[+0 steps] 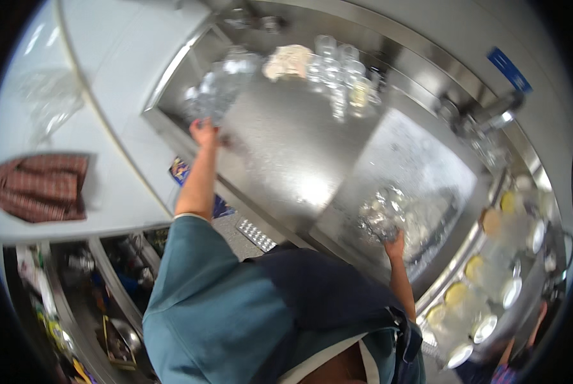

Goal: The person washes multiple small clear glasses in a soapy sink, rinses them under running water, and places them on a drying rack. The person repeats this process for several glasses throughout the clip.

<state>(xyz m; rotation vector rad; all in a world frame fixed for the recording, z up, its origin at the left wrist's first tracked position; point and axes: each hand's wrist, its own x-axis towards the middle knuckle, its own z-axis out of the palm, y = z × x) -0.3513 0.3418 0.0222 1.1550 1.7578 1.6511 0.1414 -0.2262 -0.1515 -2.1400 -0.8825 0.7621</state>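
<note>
My left hand (205, 133) reaches to the left end of a stainless steel counter (286, 144), beside a blurred group of clear glasses (209, 93). Its fingers look curled; whether they hold one is unclear. My right hand (396, 246) is at the near side of a sink basin (406, 139) with suds and water. Its fingertips meet a cluster of clear glassware (382, 213), and blur hides the grip. A pale crumpled cloth (287, 62) and rows of upright clear glasses (332, 69) stand along the counter's back.
A faucet (500, 113) rises behind the sink. Lidded jars or containers (483, 273) line a shelf at the right. A checked cloth (41, 187) hangs on the left wall, above open shelves (94, 249). Part of another person's arm (536, 324) shows at the lower right.
</note>
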